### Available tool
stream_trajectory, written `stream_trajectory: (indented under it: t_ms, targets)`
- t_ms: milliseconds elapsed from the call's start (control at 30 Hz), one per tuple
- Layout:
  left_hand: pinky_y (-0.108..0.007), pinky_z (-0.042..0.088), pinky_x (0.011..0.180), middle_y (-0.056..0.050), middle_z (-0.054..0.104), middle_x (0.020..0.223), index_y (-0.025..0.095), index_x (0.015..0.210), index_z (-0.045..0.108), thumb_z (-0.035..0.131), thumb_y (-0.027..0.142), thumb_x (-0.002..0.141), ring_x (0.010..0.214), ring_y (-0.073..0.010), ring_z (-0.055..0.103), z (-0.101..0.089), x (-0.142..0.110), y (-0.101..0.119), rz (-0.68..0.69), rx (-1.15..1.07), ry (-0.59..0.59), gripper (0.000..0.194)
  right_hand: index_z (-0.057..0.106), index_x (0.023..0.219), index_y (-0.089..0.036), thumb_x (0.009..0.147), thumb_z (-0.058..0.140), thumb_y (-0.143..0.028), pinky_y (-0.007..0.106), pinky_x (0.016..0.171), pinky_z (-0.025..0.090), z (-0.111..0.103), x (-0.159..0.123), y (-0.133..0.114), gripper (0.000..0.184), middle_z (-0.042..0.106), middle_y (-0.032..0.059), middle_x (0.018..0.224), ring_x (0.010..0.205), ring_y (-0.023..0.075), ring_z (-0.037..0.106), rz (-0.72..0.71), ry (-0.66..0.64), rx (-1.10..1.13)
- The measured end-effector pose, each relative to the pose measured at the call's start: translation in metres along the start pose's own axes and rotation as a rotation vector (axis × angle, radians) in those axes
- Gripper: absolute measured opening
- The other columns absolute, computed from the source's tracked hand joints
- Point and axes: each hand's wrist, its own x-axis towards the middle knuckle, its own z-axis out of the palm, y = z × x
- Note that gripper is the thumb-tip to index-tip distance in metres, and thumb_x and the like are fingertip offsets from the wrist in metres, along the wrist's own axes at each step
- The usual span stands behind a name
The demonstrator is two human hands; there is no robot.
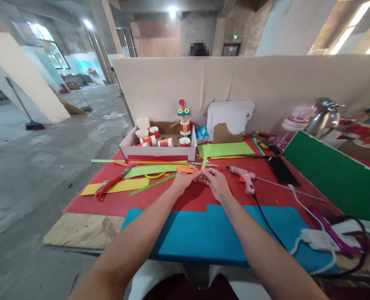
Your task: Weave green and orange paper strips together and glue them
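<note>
My left hand (185,180) and my right hand (215,181) meet over the red table (160,199). Both pinch the lower end of a narrow green paper strip (204,163) that runs away from me towards a green sheet (225,149). An orange paper strip (186,169) lies under my left fingertips, touching them. A pink glue gun (246,178) lies just right of my right hand, its black cord trailing towards me.
Red scissors (111,183), yellow paper (119,186) and green strips lie at the left. A white box (131,146) of paper cups with a cup robot (184,121) stands behind. A phone (280,171), green board (338,177), kettle (324,117), pink bottle and cables crowd the right. Blue sheet (216,233) lies nearest me.
</note>
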Motion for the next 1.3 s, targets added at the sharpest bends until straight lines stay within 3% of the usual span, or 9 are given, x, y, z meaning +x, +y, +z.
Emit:
stream_trajectory:
  t_ms: [400,633,1300]
  targets:
    - [-0.022,0.039,0.055,0.003,0.054,0.056,0.015,0.062,0.057,0.07,0.029,0.062,0.054,-0.0088,0.048,-0.002,0.0004,-0.001,0.014,-0.034,-0.011,0.019,0.067,0.07,-0.017,0.053,0.083,-0.037,0.032,0.069,0.058,0.0016,-0.0012,-0.0032,0.031,0.069,0.001,0.065,0.06,0.0145,0.065,0.027,-0.048,-0.005]
    - [-0.022,0.041,0.055,0.002,0.054,0.057,0.015,0.064,0.057,0.069,0.031,0.063,0.055,-0.009,0.048,-0.0007,-0.0001,0.001,-0.026,-0.104,0.003,0.02,0.067,0.065,-0.017,0.05,0.084,-0.04,0.03,0.069,0.058,0.0012,0.0001,-0.0001,0.032,0.067,0.0,0.059,0.057,0.0129,0.064,-0.02,0.037,0.0]
    - [-0.023,0.043,0.056,-0.002,0.062,0.064,0.011,0.067,0.061,0.076,0.033,0.059,0.058,-0.0104,0.054,-0.0011,0.0016,0.0016,-0.06,-0.218,0.011,0.027,0.067,0.071,-0.016,0.049,0.084,-0.035,0.029,0.068,0.058,0.0046,-0.0004,-0.0013,0.033,0.07,0.0003,0.068,0.061,0.0135,0.066,-0.085,0.049,-0.004]
